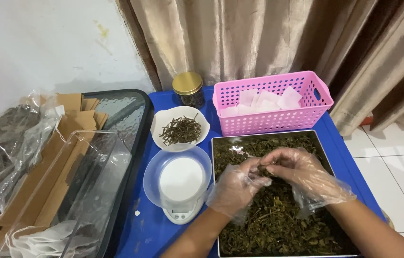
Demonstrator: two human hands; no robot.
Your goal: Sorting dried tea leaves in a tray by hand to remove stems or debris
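Head view: two hands in thin clear gloves are seen over a steel tray [217,143] filled with dried green leaves [268,224], which is taken here as the landmark. The left hand [235,187] and the right hand [302,173] are brought together above the tray's middle, fingertips meeting; a small pinch of leaves appears to be gripped between the curled fingers of both hands, though exactly what is held cannot be told through the crumpled plastic. Just left of the tray, a white scale [179,212] is set, with an empty clear bowl [152,184] resting on it. Behind that scale, at the tray's far-left corner, a white bowl [160,119] of dark twigs [181,130] is placed. Directly behind the tray, touching or nearly touching its far edge, a pink basket [278,122] holding white sachets [268,99] is shown. A gold-lidded jar [188,89] is stood behind the twig bowl. All are laid on a blue table [144,229]. Well left of the tray, a clear plastic bin [80,191], cardboard [44,172] and bagged dark material [1,143] are seen.
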